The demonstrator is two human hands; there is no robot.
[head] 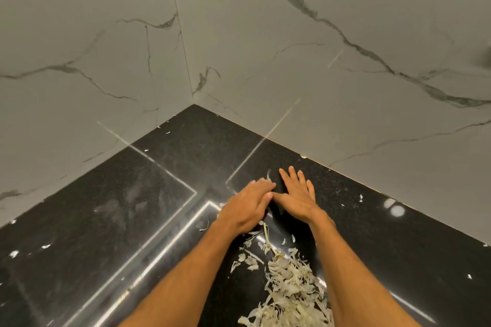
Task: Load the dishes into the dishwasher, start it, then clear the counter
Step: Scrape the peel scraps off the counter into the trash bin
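As your flat left hand (pixel 247 207) and right hand (pixel 297 199) rest beyond the pale leaf-scrap heap (pixel 292 287), the glossy black stone counter (pixel 119 220) seems half-cleared; dishwasher unseen.

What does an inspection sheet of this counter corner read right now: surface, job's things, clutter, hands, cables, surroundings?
Surface: black counter, glossy, with streaks of reflected light.
Job's things: heap of pale dry leaves between the forearms, a stem lying at its far end; no dishes or dishwasher in view.
Clutter: small pale flecks scattered across the counter, some near the walls.
Hands: left hand and right hand side by side beyond the heap, fingers straight, palms down on the counter.
Cables: nothing seen.
Surroundings: veined marble wall tiles meeting in a corner.
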